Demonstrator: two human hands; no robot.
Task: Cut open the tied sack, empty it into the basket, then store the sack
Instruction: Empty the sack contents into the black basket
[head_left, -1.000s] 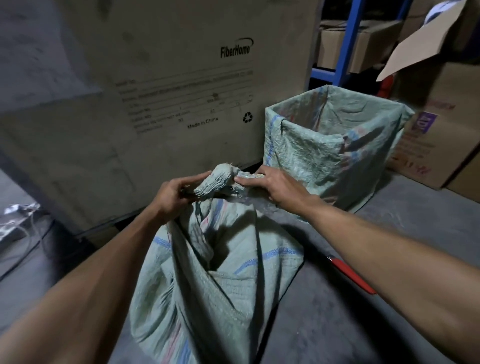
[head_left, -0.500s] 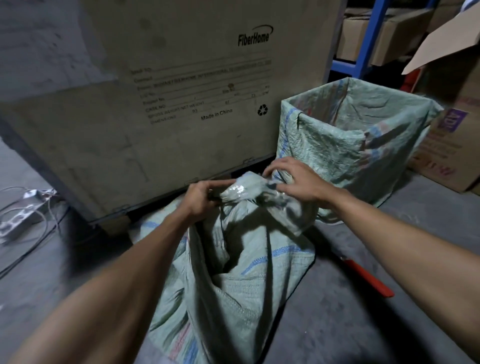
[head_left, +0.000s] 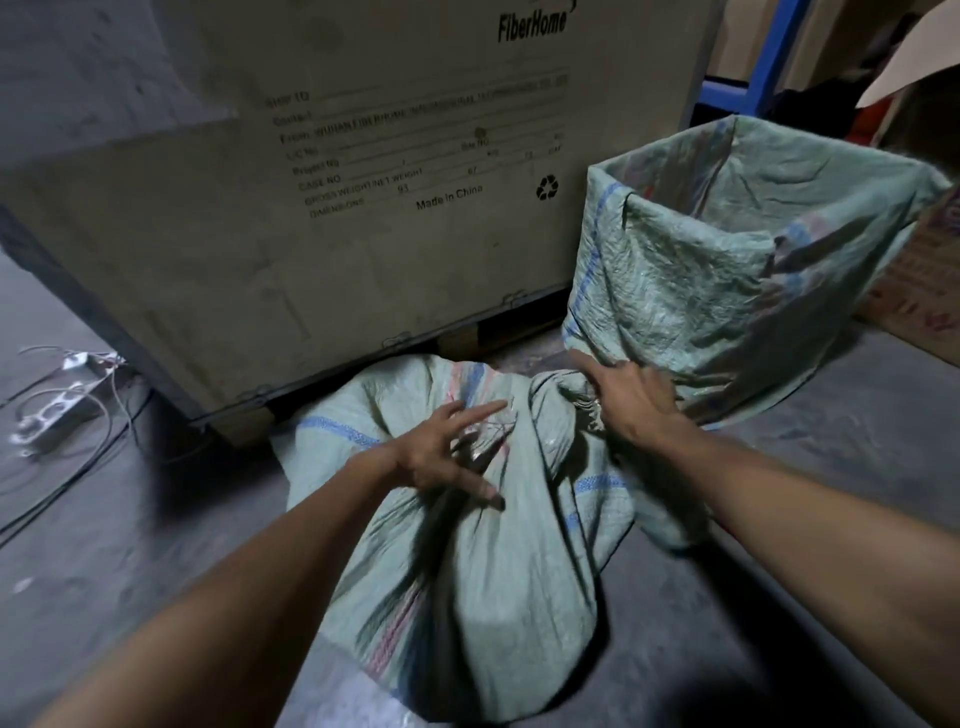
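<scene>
The green woven sack (head_left: 467, 571) lies slumped on the floor in front of me, its bunched neck (head_left: 589, 415) pointing toward the basket. The basket (head_left: 602, 179), lined with a similar green woven sack, stands open at the right just beyond it. My left hand (head_left: 441, 457) hovers over the sack's upper part with its fingers spread, holding nothing. My right hand (head_left: 631, 402) rests on the bunched neck with the index finger stretched out. Its other fingers are hidden, so I cannot tell whether it grips the neck.
A large FiberHome crate (head_left: 363, 182) stands directly behind the sack. A power strip with loose cables (head_left: 57, 405) lies on the floor at the left. A blue rack post (head_left: 774, 52) and cardboard boxes (head_left: 924, 296) stand behind and right of the basket.
The sack's neck has dropped from chest height toward the floor and the sack has slumped. My left hand has let go and spread open. My right hand followed the neck down.
</scene>
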